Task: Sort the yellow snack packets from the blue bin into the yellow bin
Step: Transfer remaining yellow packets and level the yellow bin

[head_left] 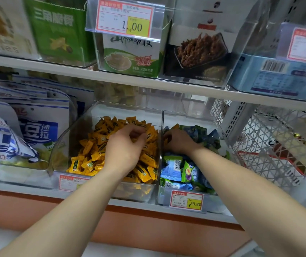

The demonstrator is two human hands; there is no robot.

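Yellow snack packets (92, 156) in yellow bin (65, 138); blue-green packets (183, 171) in blue bin (185, 117)

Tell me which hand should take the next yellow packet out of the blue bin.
Right. The right hand is inside the blue bin, a yellow packet at its fingertips; the left hand is over the yellow bin, among its packets.
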